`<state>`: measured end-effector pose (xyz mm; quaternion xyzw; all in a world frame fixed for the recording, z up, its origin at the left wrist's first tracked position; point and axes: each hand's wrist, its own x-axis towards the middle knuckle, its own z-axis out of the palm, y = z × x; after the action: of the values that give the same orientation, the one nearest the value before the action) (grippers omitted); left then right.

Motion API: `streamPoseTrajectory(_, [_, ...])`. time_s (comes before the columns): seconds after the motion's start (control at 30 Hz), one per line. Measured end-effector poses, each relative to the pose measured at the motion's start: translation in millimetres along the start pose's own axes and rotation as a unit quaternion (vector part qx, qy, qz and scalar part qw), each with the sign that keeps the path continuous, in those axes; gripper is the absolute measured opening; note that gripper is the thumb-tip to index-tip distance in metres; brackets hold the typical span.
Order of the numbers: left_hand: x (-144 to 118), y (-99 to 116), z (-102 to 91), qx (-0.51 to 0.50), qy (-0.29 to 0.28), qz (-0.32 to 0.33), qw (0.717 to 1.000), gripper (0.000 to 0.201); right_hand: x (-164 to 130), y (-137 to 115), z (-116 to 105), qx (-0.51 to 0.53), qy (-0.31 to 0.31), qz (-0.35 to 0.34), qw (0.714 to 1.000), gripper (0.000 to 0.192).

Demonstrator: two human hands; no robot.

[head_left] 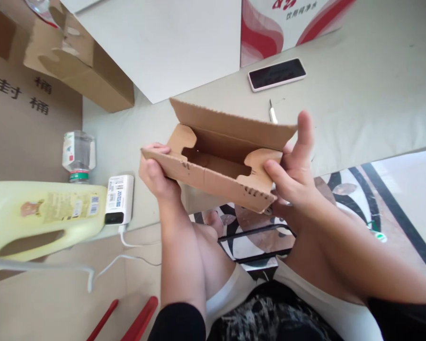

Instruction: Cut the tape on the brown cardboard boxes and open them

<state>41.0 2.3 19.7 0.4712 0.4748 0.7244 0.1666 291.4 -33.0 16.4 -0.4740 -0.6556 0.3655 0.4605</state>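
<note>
A small brown cardboard box (pixel 213 177) is held up in front of me, its top flaps open and its dark inside showing. My left hand (pixel 159 175) grips the box's left end, thumb on the near flap and fingers behind. At the right end my right hand (pixel 294 166) holds on, one fingertip pressed to the side flap and another digit sticking up past the far flap. Just beyond the box lies a white pen-like tool (pixel 272 112) with a dark pointed tip, partly hidden. Farther back rests a phone (pixel 277 75) with a dark screen.
A white carton (pixel 170 42) and a red-and-white carton (pixel 262 28) stand behind. To the left are a cardboard box (pixel 102 78), a clear bottle (pixel 78 154), a white power bank (pixel 119 199) with a cable, and a large yellow jug (pixel 46 210). Red handles (pixel 142 317) show at lower left.
</note>
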Motion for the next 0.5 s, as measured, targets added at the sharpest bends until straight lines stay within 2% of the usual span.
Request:
streamPoseTrajectory(0.07, [-0.4,-0.7,-0.5,0.011,-0.001,-0.035,0.999,0.036,-0.6,-0.1,1.2,0.036,-0.012,-0.014,0.999,0.057])
streamPoseTrajectory(0.17, [-0.5,-1.2,-3.5,-0.011,-0.009,-0.078,0.997,0.031,-0.6,-1.1,-0.5,0.048,-0.021,-0.072,0.996,0.030])
streamPoseTrajectory(0.2, [-0.5,-1.0,-4.2,-0.023,-0.011,-0.084,0.996,0.028,-0.5,-1.5,-1.5,0.045,-0.024,-0.085,0.995,0.028])
streamPoseTrajectory(0.27, [-0.5,-0.1,-4.5,-0.038,-0.011,-0.095,0.995,0.022,-0.3,-2.4,-3.3,0.041,-0.029,-0.089,0.995,0.036])
streamPoseTrajectory(0.37, [0.6,1.1,-4.0,-0.023,0.001,-0.122,0.992,0.025,0.6,-3.8,-3.4,0.042,-0.032,-0.069,0.996,0.047])
streamPoseTrajectory(0.5, [2.2,-1.4,-7.9,0.014,-0.026,-0.107,0.994,0.019,1.8,-7.6,-1.1,0.029,-0.030,-0.047,0.998,0.036])
